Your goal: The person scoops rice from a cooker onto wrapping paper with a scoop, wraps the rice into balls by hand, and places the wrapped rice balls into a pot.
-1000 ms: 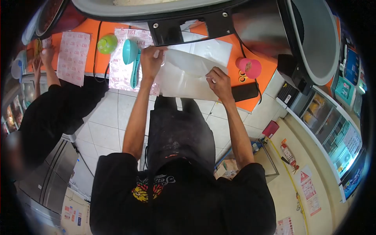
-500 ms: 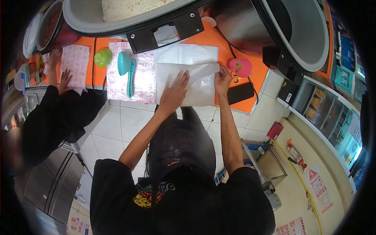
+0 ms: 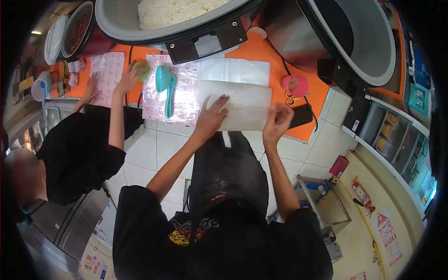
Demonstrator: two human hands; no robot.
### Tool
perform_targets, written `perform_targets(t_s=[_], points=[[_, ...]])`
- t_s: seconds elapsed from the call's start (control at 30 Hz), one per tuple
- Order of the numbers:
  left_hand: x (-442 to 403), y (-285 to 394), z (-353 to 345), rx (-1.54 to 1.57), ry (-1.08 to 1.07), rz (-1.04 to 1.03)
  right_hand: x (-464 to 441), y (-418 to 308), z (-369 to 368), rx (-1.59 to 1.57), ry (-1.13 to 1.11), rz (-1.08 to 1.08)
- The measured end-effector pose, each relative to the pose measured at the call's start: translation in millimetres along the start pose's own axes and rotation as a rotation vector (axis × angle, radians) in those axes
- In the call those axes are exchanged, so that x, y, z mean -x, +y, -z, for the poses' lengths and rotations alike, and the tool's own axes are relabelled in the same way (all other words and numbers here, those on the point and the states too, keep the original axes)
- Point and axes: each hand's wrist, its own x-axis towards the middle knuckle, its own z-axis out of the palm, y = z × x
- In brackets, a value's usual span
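Note:
A translucent whitish sheet [image 3: 245, 100] lies flat at the front edge of the orange table [image 3: 305, 133]. My left hand [image 3: 212, 114] rests on its left part with fingers spread and nothing held. At the sheet's right edge is my right hand [image 3: 278, 122], its fingers curled toward the thumb; whether anything is between them is too small to tell. Another pale sheet [image 3: 247, 70] lies behind. Left of these, a teal scoop [image 3: 163, 79] with a long teal handle piece [image 3: 169, 100] lies on pink-printed wrapping [image 3: 184, 86].
A large cooker of rice [image 3: 177, 13] stands at the back, an open-lidded one [image 3: 291, 35] beside it. A pink cup [image 3: 298, 85], yellow scissors [image 3: 291, 99] and a dark phone [image 3: 301, 116] are at right. At left, a co-worker [image 3: 77, 151] touches a green object [image 3: 141, 71].
My right hand has come off the sheet's upper right corner and moved down its right side. My left hand stays flat on it. The co-worker's hand has reached to the green object.

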Motion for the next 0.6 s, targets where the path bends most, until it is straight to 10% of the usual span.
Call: perform_targets(t_s=[0.13,0.33,0.47,0.6], points=[[-35,-15,5,0.147,0.065,0.029,-28,-24,-9,0.962,-0.917,0.441],[-64,-29,8,0.377,0.062,0.150,-14,5,-50,1.145,-0.683,0.641],[-52,-45,-10,0.391,0.234,0.104,-45,59,-38,0.798,-0.790,0.162],[-54,-73,-26,0.255,0.375,-0.090,-60,56,-36,0.606,-0.761,0.417]])
